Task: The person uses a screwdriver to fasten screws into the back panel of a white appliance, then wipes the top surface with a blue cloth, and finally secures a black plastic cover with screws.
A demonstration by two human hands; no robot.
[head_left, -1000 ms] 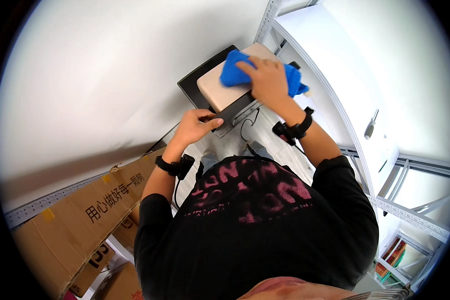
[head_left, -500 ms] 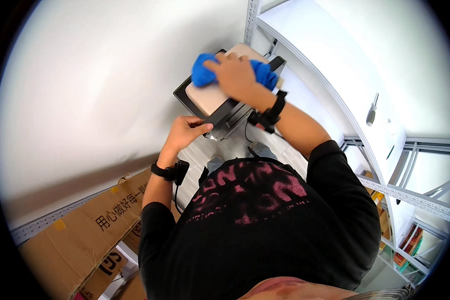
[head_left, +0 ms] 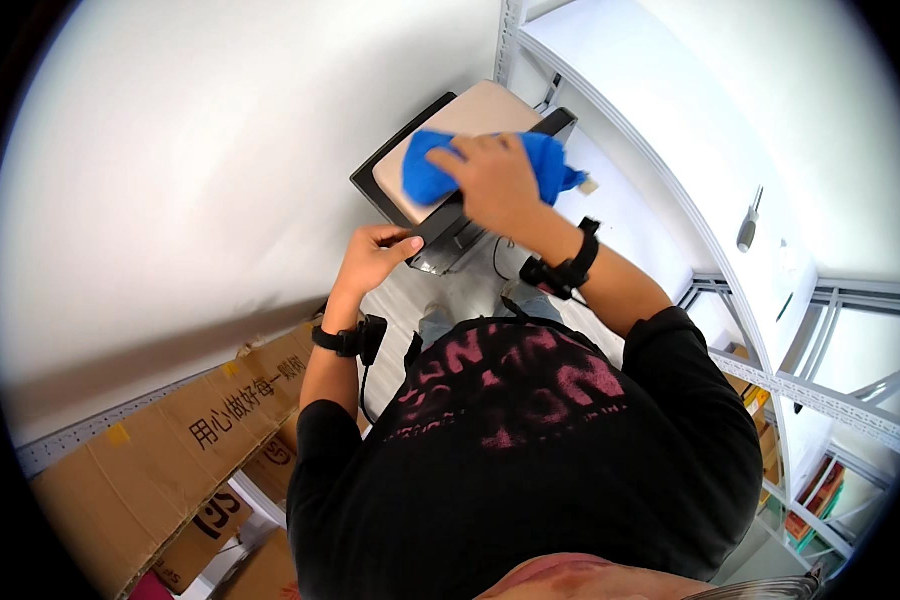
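A blue cloth lies bunched over a beige, rounded pad or panel set between black side rails. My right hand presses on the cloth from above, fingers curled over it, slightly smeared by motion. One end of the cloth, with a pale tag, hangs past the right side of the pad. My left hand pinches the near corner of the black rail, thumb on top. The underside of this black-framed piece is mostly hidden.
A white wall rises on the left. White metal shelving runs along the right, with a screwdriver on one shelf. Cardboard boxes stand at the lower left. My feet are on a pale floor below the black-framed piece.
My right hand has drawn the blue cloth nearer to me and a little to the right across the beige pad. My left hand keeps its hold on the rail corner.
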